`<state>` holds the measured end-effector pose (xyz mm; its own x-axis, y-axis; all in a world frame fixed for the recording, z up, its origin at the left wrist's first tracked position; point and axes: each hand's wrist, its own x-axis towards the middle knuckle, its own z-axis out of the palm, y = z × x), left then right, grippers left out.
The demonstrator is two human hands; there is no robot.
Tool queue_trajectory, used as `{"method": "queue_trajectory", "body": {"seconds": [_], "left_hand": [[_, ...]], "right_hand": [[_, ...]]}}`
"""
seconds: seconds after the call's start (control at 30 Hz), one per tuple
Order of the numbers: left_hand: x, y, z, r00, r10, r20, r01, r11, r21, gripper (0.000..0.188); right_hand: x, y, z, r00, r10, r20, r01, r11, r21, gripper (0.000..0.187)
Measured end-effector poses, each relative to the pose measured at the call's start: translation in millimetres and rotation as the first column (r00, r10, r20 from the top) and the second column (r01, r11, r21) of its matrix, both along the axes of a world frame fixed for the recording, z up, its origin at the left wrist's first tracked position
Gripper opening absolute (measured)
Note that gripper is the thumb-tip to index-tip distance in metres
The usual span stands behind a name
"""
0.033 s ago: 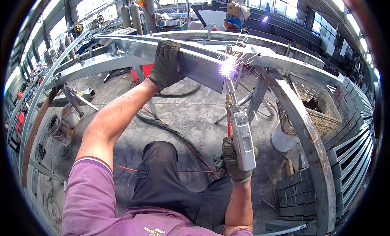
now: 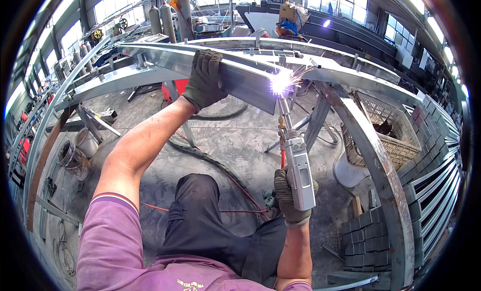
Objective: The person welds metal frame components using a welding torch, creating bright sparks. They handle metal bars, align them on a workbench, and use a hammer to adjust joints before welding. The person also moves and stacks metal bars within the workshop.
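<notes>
My right hand [image 2: 292,196], in a dark work glove, is closed round the grip of a grey handheld welding gun [image 2: 302,173]. The gun points away from me. At its nozzle a bright violet-white glare with sparks [image 2: 281,83] hides the exact point of contact, at the right end of a long rectangular metal tube [image 2: 248,85]. My gloved left hand [image 2: 205,78] grips that tube from above, left of the glare, its fingers bent over the upper edge. The tube lies across a silver metal frame [image 2: 120,85]. A red hose [image 2: 282,158] runs down beside the gun.
Dark cables [image 2: 205,163] trail over the floor. To the right stand a rusty-edged metal beam [image 2: 373,140], a beige plastic crate [image 2: 401,150] on a white bucket [image 2: 348,174], and stacked metal profiles [image 2: 368,236]. Buckets [image 2: 86,143] stand at left; gas cylinders [image 2: 167,21] rise behind.
The sparks have shifted: fewer streaks shoot upward and more fan out to the right. Both hands, the tube and the welding gun stay where they were.
</notes>
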<state>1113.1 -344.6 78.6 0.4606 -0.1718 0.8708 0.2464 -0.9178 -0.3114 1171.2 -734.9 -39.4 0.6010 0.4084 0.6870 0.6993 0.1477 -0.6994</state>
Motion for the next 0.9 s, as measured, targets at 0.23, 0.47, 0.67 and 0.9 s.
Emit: {"method": "queue_trajectory", "body": {"seconds": [0.23, 0.47, 0.67, 0.9], "left_hand": [[-1, 1, -1, 0.999, 0.023, -0.024, -0.024, 0.999, -0.035, 0.083], [0, 1, -1, 0.999, 0.046, -0.01, -0.046, 0.999, -0.011, 0.081], [0, 0, 0, 1.0, 0.03, -0.001, -0.03, 1.0, -0.003, 0.079], [-2, -2, 0, 0.999, 0.041, -0.014, -0.041, 0.999, -0.014, 0.081]], "right_hand": [[-2, 0, -2, 1.0, 0.012, 0.001, -0.012, 1.0, 0.016, 0.01], [-2, 0, -6, 0.999, 0.02, -0.039, -0.021, 1.0, -0.008, 0.013], [-1, -1, -4, 0.998, -0.005, 0.057, 0.006, 1.0, -0.011, 0.008], [-1, -2, -13, 1.0, 0.007, 0.008, -0.006, 1.0, -0.019, 0.008]]}}
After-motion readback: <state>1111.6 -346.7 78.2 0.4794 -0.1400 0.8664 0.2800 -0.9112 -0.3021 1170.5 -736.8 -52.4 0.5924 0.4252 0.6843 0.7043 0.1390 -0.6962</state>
